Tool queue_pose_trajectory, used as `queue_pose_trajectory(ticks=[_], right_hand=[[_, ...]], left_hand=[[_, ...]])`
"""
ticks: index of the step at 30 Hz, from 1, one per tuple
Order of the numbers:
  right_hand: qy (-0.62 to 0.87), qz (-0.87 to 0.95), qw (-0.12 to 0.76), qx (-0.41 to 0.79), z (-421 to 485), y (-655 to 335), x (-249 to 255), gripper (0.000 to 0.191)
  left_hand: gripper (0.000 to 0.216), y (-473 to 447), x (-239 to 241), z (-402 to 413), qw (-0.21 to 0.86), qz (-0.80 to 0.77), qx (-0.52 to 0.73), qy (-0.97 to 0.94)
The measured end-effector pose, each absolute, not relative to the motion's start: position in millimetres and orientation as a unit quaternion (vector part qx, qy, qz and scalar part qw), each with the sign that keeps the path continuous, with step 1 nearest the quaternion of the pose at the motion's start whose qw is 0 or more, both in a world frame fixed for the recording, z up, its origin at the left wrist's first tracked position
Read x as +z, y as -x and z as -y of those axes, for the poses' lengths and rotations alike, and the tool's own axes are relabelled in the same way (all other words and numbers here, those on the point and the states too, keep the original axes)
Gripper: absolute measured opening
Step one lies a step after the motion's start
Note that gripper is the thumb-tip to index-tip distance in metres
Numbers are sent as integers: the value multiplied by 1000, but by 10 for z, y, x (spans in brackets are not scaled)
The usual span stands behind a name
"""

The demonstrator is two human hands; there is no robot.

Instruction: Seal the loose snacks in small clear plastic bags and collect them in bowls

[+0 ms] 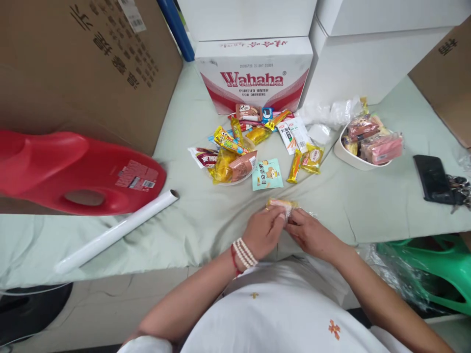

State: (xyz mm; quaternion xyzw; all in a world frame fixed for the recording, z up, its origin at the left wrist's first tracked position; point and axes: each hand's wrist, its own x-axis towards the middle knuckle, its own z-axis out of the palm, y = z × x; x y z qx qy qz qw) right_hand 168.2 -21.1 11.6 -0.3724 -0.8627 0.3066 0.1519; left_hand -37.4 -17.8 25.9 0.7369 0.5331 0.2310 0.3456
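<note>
My left hand (264, 230), with a beaded bracelet at the wrist, is closed on a small snack packet (280, 202) in a yellow and clear wrapper. Against it, my right hand (311, 232) pinches the clear plastic at the packet's right side. The fingers hide much of the packet. Just beyond lies a light blue snack sachet (268, 174). To its left a bowl (245, 182) holds several wrapped snacks, and more snack packets lie behind it. Two yellow-wrapped snacks (312, 159) rest to the right of the sachet.
A white tub (355, 159) of wrapped snacks stands at right, near a black phone (434, 179) and keys (459, 189). A Wahaha carton (253, 73) stands behind. On the left are a red plastic stool (81, 166) and a white tube (117, 233). Clear plastic (334, 112) lies at the back.
</note>
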Motion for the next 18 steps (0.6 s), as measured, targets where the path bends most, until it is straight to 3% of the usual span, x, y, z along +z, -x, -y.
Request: queue_pose_trajectory(ticks=[3,6,9,11,13,18], right_hand=[[382,839,204,329,292,-1750,98,26],[547,742,291,257,380,-1830,-15,28],[667,683,263,140,419,-1845,-139,40],[676,689,226,128,426,-1804,-159,31],[676,685,226,154,427,-1732,-112,17],[636,598,345,344,385,-1482,106,26]], left_hand=[[31,205,147,91,237,-600,101,-757],[26,172,65,33,169,-632,63,-754],[42,215,24,-8,117,-666,122,-727],[54,251,5,-23,118,-682,136,-709],[46,270,-10,-10,139,-674,142,-712],[18,167,-32,158,73,-574,256,-774]])
